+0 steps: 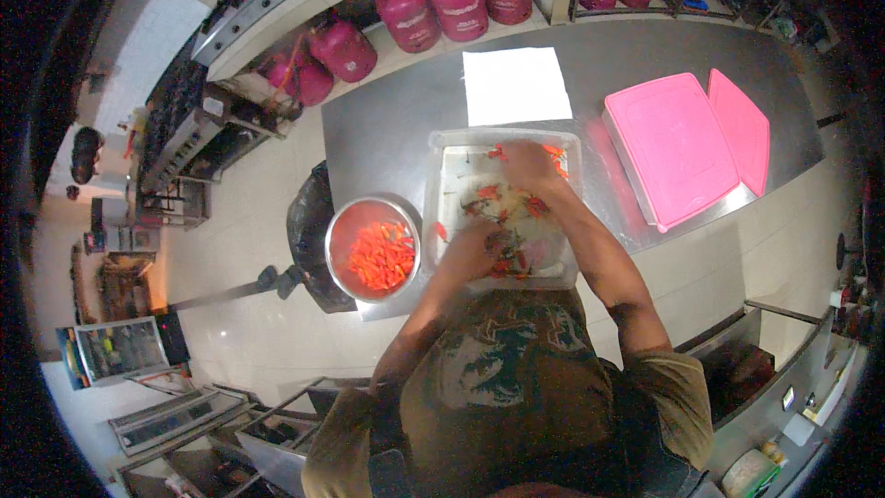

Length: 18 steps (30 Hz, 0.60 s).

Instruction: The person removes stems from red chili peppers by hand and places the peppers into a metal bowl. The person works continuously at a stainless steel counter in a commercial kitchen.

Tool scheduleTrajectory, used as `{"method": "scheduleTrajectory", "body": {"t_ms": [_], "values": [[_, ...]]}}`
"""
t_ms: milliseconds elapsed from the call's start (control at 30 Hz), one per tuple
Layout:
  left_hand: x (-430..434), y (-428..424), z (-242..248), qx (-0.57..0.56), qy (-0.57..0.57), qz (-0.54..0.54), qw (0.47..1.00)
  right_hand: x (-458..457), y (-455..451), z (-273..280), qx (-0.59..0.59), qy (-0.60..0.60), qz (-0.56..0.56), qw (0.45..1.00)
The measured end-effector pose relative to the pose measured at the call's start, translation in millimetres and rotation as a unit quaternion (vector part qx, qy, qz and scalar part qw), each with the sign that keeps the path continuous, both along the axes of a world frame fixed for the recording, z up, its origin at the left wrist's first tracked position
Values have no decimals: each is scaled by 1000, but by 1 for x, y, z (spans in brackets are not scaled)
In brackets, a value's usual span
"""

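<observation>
A translucent plastic tub (449,173) stands on the steel table in front of me, with scattered red chili peppers (488,191) and dark stems in it. My right hand (529,164) is over the tub's far part, beside some red peppers; its fingers are blurred. Lower down, my left hand (476,247) reaches in from the near left side, close to peppers and stems. Whether either hand grips a pepper cannot be made out. Left of the tub, a round steel bowl (333,256) holds a heap of red chili peppers (382,256).
Beyond the tub lies a white sheet (516,86). A container with a pink lid (674,149) and another pink lid (743,131) are at the right on the steel table (387,124). A black bag (311,242) hangs by the left edge. Pink gas cylinders (458,3) stand behind.
</observation>
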State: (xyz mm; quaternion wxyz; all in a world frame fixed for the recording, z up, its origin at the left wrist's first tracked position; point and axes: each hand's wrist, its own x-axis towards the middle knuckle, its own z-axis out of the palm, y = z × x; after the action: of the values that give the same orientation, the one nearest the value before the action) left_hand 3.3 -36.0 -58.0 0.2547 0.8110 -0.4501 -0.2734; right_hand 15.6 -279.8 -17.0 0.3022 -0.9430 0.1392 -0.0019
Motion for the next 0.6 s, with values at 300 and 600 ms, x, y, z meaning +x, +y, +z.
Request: {"method": "scheduleTrajectory", "body": {"t_ms": [300, 600], "values": [[8, -22, 75, -189, 365, 253, 876, -77, 17, 31, 769, 64, -147, 618], [13, -24, 73, -154, 86, 120, 977, -101, 48, 41, 556, -57, -129, 819]]}}
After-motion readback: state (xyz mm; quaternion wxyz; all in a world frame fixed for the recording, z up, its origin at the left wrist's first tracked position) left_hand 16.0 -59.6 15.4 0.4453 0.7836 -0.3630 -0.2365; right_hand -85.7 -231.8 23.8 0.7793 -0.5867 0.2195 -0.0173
